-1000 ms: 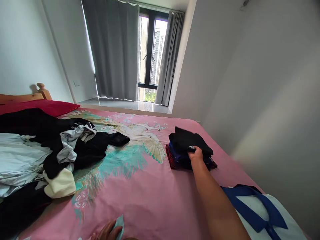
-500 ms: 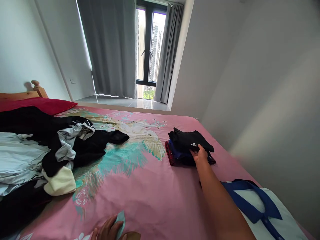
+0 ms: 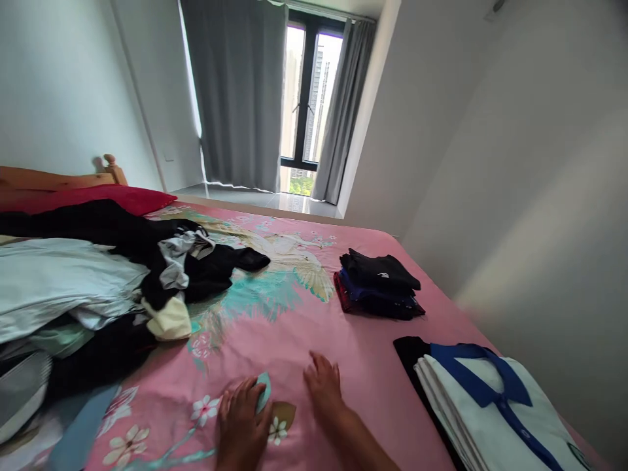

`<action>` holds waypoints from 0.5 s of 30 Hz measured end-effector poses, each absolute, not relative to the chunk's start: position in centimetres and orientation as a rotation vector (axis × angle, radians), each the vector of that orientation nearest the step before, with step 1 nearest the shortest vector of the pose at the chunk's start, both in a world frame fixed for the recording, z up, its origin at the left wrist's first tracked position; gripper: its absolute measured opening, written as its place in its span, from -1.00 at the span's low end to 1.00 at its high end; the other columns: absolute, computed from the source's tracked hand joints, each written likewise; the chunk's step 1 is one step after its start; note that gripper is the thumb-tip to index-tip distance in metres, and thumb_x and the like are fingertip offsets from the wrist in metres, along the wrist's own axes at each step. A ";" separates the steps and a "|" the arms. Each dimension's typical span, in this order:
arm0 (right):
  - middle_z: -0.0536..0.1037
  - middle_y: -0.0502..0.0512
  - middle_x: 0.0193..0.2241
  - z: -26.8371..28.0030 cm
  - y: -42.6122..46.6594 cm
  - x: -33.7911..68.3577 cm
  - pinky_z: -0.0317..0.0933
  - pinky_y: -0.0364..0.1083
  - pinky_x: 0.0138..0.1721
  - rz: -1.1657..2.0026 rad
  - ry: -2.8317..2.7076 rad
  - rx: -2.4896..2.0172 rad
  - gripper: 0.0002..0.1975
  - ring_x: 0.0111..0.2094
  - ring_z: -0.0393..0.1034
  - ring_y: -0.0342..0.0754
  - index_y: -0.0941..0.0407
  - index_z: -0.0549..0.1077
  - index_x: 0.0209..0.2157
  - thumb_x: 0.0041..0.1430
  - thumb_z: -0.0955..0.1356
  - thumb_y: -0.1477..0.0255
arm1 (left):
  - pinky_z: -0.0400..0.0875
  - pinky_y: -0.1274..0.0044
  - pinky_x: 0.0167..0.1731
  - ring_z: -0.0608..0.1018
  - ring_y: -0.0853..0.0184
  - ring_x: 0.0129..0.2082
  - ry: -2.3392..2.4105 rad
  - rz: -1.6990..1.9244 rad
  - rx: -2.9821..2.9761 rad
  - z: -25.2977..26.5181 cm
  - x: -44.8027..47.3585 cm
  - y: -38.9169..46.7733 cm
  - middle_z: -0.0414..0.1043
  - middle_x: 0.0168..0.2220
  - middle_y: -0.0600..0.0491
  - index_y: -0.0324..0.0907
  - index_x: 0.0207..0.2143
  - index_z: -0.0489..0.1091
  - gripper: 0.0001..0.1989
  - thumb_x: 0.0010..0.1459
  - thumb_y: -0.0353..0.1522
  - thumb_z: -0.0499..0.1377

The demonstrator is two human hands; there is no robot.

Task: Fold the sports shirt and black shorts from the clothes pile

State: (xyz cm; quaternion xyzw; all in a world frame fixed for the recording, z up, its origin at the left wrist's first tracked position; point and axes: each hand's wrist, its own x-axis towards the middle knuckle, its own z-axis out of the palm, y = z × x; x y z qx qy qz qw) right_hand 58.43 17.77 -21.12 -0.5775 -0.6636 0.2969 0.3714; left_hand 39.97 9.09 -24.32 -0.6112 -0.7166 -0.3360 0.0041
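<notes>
My left hand [image 3: 244,415] lies on the pink floral bedsheet [image 3: 289,337], fingers stretched out and holding nothing. Just to its right, my right hand [image 3: 324,386] is over the sheet with its fingers apart and nothing in them. Farther back on the right side of the bed sits a stack of folded dark clothes, with a black garment [image 3: 380,269] bearing a small white logo on top and blue and red pieces [image 3: 343,294] under it. Nearer, a folded white shirt with a blue collar [image 3: 490,386] tops another stack, partly cut off below.
A loose heap of clothes covers the left side, among them a pale garment [image 3: 63,275], black garments [image 3: 112,226] and a cream piece [image 3: 169,319]. Behind it are a red pillow [image 3: 132,196] and a wooden headboard [image 3: 53,178]. A wall [image 3: 490,196] runs along the right.
My right hand has let go of the black garment on the dark stack and drawn back beside my left hand. The camera view has turned left and down.
</notes>
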 end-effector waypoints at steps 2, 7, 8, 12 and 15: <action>0.25 0.17 0.17 -23.0 12.7 54.3 -0.41 0.32 0.19 0.546 -2.100 -1.535 -0.53 0.22 -0.01 0.18 0.01 0.36 0.05 0.08 0.26 0.27 | 0.05 0.20 0.13 0.39 0.19 0.00 -2.304 -1.213 -1.891 -23.6 40.2 8.2 0.44 -0.06 -0.02 -0.12 -0.12 0.40 -0.70 0.11 -0.29 0.04; 0.24 0.14 0.17 -26.2 6.3 50.2 -0.21 0.39 0.08 0.164 -2.425 -1.501 -0.51 0.18 0.07 0.22 -0.02 0.32 0.09 0.08 0.20 0.40 | 0.14 0.21 0.10 0.41 0.16 -0.06 -2.492 -1.671 -1.590 -22.6 40.4 6.6 0.46 -0.16 -0.08 -0.18 -0.16 0.41 -0.72 0.13 -0.35 0.01; 0.27 0.15 0.16 -26.7 6.2 50.2 -0.13 0.34 0.07 0.087 -2.449 -1.422 -0.50 0.16 0.11 0.20 0.01 0.34 0.08 0.07 0.19 0.41 | 0.15 0.22 0.09 0.41 0.16 -0.07 -2.510 -1.765 -1.537 -22.6 40.4 6.4 0.46 -0.19 -0.08 -0.17 -0.20 0.43 -0.75 0.11 -0.35 0.03; 0.37 0.18 0.08 -27.9 6.7 50.7 0.04 0.23 0.00 -0.149 -2.404 -1.266 -0.58 0.08 0.23 0.17 0.04 0.44 -0.03 0.08 0.18 0.36 | 0.26 0.32 0.00 0.44 0.21 -0.14 -2.541 -2.181 -1.394 -23.1 40.8 5.3 0.46 -0.25 -0.05 -0.17 -0.29 0.43 -0.80 0.12 -0.31 0.05; 0.38 0.15 0.07 -28.3 6.7 51.0 0.07 0.20 -0.02 -0.226 -2.338 -1.283 -0.59 0.06 0.27 0.14 0.00 0.46 -0.06 0.12 0.15 0.33 | 0.37 0.39 -0.14 0.48 0.27 -0.23 -2.502 -2.417 -1.393 -23.0 38.7 4.2 0.46 -0.28 -0.03 -0.19 -0.29 0.40 -0.79 0.14 -0.31 0.02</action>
